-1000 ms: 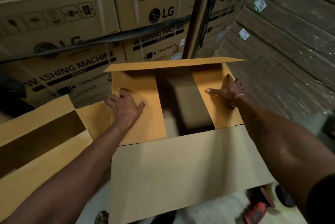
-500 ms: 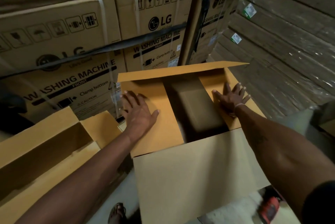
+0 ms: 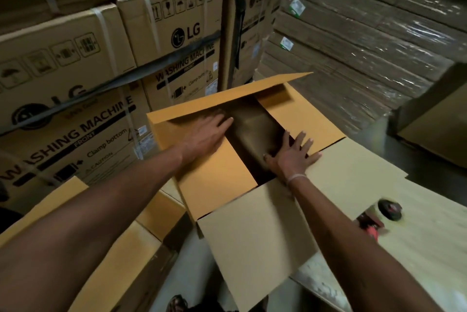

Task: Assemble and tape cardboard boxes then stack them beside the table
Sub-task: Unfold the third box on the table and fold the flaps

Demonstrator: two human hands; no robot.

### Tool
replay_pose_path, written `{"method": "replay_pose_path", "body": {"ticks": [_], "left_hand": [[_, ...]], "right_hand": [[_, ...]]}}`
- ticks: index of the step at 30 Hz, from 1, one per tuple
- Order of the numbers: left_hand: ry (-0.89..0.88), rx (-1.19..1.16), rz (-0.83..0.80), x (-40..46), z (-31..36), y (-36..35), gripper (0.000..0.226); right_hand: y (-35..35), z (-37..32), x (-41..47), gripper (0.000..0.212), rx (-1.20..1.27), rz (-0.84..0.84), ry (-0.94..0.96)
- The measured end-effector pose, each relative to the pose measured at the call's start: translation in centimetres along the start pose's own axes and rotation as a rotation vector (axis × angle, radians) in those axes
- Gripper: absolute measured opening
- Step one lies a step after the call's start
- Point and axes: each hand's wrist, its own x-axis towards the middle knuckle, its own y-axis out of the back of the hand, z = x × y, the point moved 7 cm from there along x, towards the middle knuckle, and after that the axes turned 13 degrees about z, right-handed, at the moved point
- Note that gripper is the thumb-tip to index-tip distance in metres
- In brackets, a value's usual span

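- Head view: the open cardboard box (image 3: 252,235) stands in front of me, its near flap hanging down toward me and its far flap raised; inside I see only dark shadow between the two side flaps, so I cannot tell whether it holds anything.
- My left hand (image 3: 204,134) lies flat, fingers straight and relaxed, pressing on the left side flap (image 3: 214,167); it grasps nothing.
- My right hand (image 3: 290,157) is spread flat too, palm down on the inner edge of the right side flap (image 3: 303,119), with the thumb side toward the dark gap.
- A second open box (image 3: 113,248) sits low on my left, just beside the first.
- One red and black tape dispenser (image 3: 379,218) lies on the table (image 3: 429,248) at my right, blurred.
- Count: two open boxes, two hands, one dispenser.
- Behind stand stacked washing machine cartons (image 3: 177,41), and at the right wrapped flat cardboard bundles (image 3: 353,46).
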Motion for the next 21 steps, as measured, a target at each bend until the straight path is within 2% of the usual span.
{"method": "replay_pose_path", "body": {"ticks": [3,5,8,13,15,18,21], "left_hand": [[0.171,-0.155,-0.238,0.1,-3.3,-2.4,0.083],[0.221,-0.219,-0.385,-0.6,-4.2,-3.8,0.094],[0.211,-0.205,-0.487,-1.7,-3.0,-4.5,0.081],[0.337,-0.379,-0.447,-3.6,2.2,-5.5,0.075],[0.344,-0.378,-0.393,-4.3,5.2,-5.5,0.073],[0.211,-0.153,-0.191,-4.4,9.1,-3.6,0.063],[0.069,-0.068,-0.008,-3.2,11.7,-1.5,0.057]], "right_hand": [[-0.8,1.1,-4.1,0.11,-0.064,-0.018,-0.045],[-1.3,2.2,-5.2,0.105,-0.075,-0.021,-0.052],[-1.4,3.8,-4.7,0.095,-0.044,-0.049,0.004],[-0.2,8.0,-2.1,0.089,-0.075,-0.057,0.186],[0.5,9.7,-0.7,0.088,-0.131,-0.08,0.265],[1.4,11.4,1.1,0.088,-0.202,-0.107,0.371],[1.4,12.2,2.2,0.09,-0.243,-0.111,0.422]]}}
